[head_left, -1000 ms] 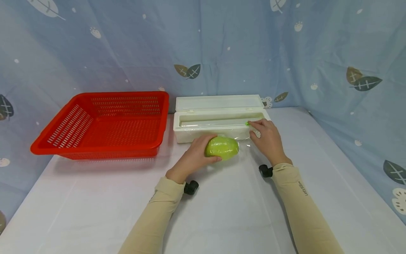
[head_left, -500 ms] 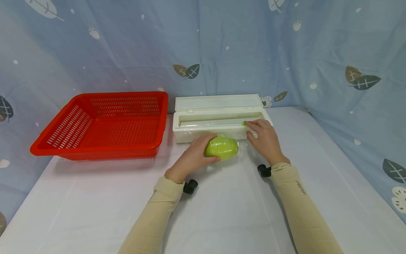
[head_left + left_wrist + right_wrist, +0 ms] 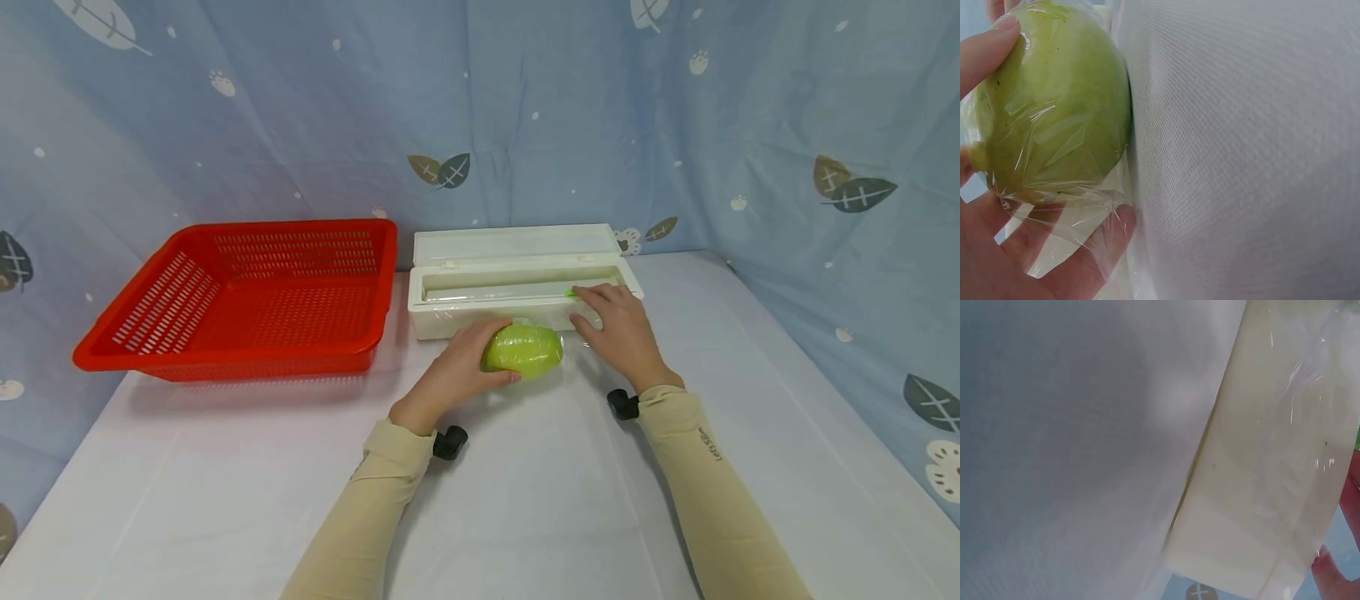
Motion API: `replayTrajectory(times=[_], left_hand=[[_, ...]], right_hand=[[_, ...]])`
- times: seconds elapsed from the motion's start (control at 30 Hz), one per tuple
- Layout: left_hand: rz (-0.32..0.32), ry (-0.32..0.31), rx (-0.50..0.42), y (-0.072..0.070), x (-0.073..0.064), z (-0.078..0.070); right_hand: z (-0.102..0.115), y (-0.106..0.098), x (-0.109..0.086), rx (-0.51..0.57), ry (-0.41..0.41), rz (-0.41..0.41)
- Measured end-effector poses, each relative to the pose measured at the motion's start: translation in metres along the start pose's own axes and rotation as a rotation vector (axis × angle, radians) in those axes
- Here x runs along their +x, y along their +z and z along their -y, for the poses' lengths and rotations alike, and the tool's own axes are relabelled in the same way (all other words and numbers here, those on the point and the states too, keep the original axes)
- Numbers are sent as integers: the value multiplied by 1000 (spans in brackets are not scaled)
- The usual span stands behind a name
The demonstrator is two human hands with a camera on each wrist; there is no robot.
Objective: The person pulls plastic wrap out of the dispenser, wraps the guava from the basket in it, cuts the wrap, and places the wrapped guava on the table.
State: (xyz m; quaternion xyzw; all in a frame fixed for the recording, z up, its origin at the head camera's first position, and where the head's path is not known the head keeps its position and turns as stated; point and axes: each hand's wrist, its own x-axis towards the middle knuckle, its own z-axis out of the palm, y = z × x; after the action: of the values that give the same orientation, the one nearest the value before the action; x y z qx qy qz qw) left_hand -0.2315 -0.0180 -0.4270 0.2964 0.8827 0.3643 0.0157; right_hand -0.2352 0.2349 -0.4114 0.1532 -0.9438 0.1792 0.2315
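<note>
A green mango [image 3: 523, 351], covered in clear cling film [image 3: 1054, 162], is gripped by my left hand [image 3: 461, 367]. In the left wrist view the thumb presses its near side and other fingers spread around the film's loose end. Behind the mango stands a white cling-film dispenser box [image 3: 487, 318] with its lid [image 3: 517, 244] raised and a roll [image 3: 495, 291] inside. My right hand [image 3: 621, 333] is at the box's right front, extended fingertips touching a small green slide cutter [image 3: 572, 292] on the front rim. Its thumb stays apart, lower down. Film lies over the box front [image 3: 1297, 412].
A red perforated plastic basket [image 3: 285, 321] stands left of the dispenser box. White cloth covers the table [image 3: 540, 500]. A blue patterned curtain [image 3: 540, 108] hangs directly behind basket and box.
My right hand has slid leftward along the box's front rim, and the green slide cutter has moved left with it. My left hand keeps its hold on the mango.
</note>
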Motion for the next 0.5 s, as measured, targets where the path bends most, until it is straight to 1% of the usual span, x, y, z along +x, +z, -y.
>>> replayTrajectory(times=[0.5], left_hand=[[-4,4,4,0,-1,0]], right_hand=[[12,5,1,-41,-49,30]])
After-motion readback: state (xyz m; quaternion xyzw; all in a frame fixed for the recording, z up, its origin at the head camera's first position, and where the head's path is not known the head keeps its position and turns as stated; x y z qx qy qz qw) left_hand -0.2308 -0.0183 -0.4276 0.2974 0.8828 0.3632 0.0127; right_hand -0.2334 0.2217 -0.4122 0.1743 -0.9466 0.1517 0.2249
